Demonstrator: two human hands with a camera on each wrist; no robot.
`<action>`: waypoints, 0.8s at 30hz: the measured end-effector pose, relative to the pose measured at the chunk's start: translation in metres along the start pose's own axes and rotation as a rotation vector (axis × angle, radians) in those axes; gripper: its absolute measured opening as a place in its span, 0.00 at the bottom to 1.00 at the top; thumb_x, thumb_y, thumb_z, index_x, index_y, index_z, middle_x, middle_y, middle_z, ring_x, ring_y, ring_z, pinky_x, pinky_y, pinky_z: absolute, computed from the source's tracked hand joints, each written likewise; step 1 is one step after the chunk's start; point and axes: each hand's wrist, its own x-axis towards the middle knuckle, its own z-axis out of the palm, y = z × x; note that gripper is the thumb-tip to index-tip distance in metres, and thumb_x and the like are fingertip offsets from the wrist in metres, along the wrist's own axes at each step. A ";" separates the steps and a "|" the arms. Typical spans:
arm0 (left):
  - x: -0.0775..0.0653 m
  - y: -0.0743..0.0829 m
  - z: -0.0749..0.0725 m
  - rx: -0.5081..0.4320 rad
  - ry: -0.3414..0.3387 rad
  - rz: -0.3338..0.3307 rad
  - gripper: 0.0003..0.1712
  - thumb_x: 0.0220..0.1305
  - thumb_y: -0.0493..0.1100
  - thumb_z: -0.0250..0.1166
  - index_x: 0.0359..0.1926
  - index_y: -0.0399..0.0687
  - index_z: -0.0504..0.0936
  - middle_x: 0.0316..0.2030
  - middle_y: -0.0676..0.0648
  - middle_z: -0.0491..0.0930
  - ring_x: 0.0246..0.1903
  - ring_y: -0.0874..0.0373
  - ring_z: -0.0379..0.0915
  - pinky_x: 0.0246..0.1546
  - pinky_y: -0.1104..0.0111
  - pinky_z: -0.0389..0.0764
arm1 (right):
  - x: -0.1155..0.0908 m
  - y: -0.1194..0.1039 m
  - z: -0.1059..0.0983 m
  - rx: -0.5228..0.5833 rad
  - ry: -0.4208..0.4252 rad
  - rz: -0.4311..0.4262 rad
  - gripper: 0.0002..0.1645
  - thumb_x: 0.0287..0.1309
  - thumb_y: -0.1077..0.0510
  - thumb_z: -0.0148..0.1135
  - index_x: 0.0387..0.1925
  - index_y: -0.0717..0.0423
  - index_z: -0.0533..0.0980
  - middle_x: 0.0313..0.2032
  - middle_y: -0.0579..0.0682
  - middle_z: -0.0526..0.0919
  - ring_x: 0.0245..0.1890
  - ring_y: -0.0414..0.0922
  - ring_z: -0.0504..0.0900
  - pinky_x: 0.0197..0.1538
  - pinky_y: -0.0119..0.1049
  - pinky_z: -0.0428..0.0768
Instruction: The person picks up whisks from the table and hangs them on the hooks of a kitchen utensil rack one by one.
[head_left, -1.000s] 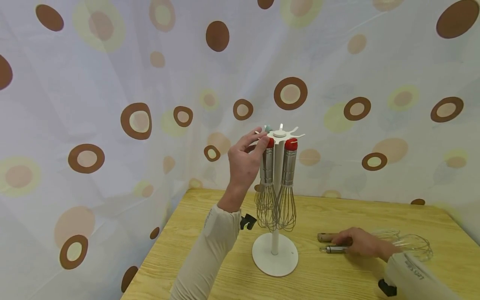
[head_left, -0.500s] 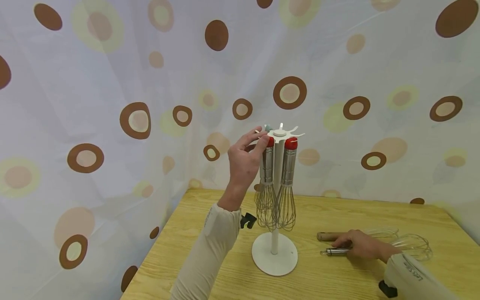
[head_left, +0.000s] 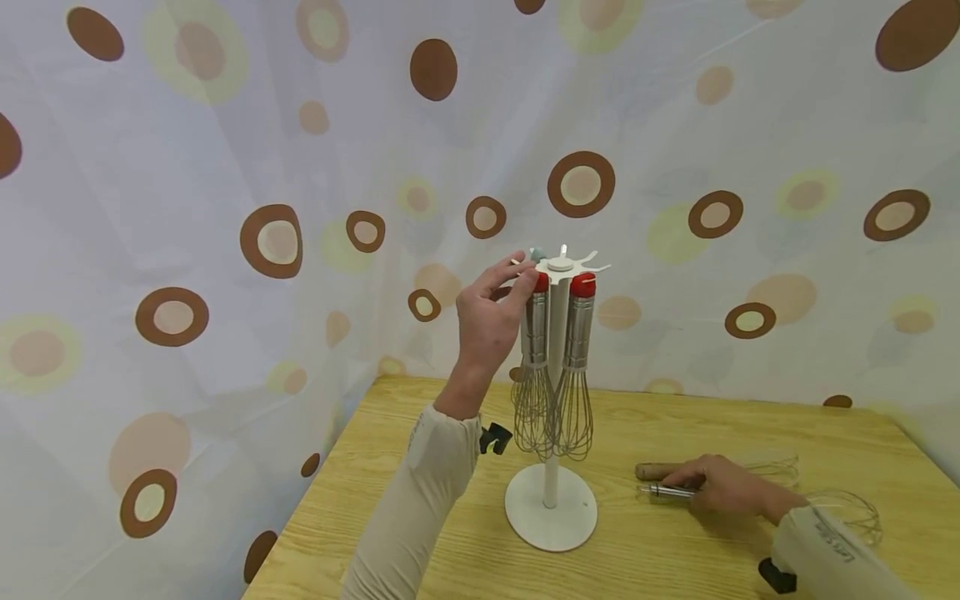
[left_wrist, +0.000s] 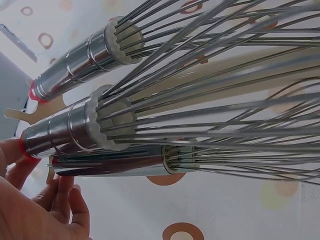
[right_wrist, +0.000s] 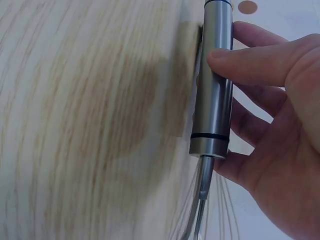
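Observation:
My left hand (head_left: 486, 321) is raised at the top of a white hanging stand (head_left: 551, 529), thumb and fingers pinching the red end of a steel-handled whisk (head_left: 536, 329). Beside it on the right hangs a second red-ended whisk (head_left: 578, 333), wires down. The left wrist view also has another shiny-handled whisk (left_wrist: 115, 161) close behind these two. Over the table, my right hand (head_left: 723, 486) holds a slim whisk by its steel handle (right_wrist: 215, 95), thumb on one side and fingers on the other. Right beside that lies a whisk with a wooden handle (head_left: 654, 472).
Several bare white hooks (head_left: 592, 258) stick out from the stand's top, near a small teal piece (head_left: 537, 255). The stand's round base sits on a wooden table (head_left: 420, 500). A spotted curtain (head_left: 645, 108) hangs behind and to the left.
The slim whisk in my right hand has turned a little: its handle end is higher and its wires have swung right and toward me. My left hand stays on the hanging whisk.

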 end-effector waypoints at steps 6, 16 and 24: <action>0.003 -0.011 -0.002 0.014 -0.007 -0.002 0.14 0.65 0.39 0.62 0.46 0.33 0.83 0.53 0.43 0.78 0.56 0.57 0.71 0.48 0.64 0.76 | -0.001 -0.017 -0.009 0.028 0.025 -0.025 0.20 0.57 0.68 0.61 0.52 0.63 0.78 0.50 0.62 0.78 0.44 0.44 0.79 0.40 0.35 0.79; 0.007 -0.010 -0.007 0.016 -0.034 -0.055 0.13 0.66 0.41 0.61 0.46 0.36 0.84 0.53 0.46 0.79 0.56 0.62 0.71 0.47 0.63 0.73 | -0.001 -0.044 -0.022 0.007 0.122 -0.050 0.21 0.63 0.60 0.59 0.57 0.60 0.74 0.47 0.54 0.79 0.41 0.42 0.77 0.38 0.36 0.78; 0.010 -0.016 -0.012 -0.038 -0.071 -0.105 0.14 0.67 0.41 0.59 0.47 0.35 0.83 0.55 0.47 0.78 0.55 0.60 0.70 0.48 0.66 0.73 | 0.002 -0.071 -0.026 0.026 0.234 -0.085 0.22 0.66 0.57 0.56 0.60 0.57 0.71 0.50 0.54 0.76 0.46 0.38 0.76 0.42 0.37 0.77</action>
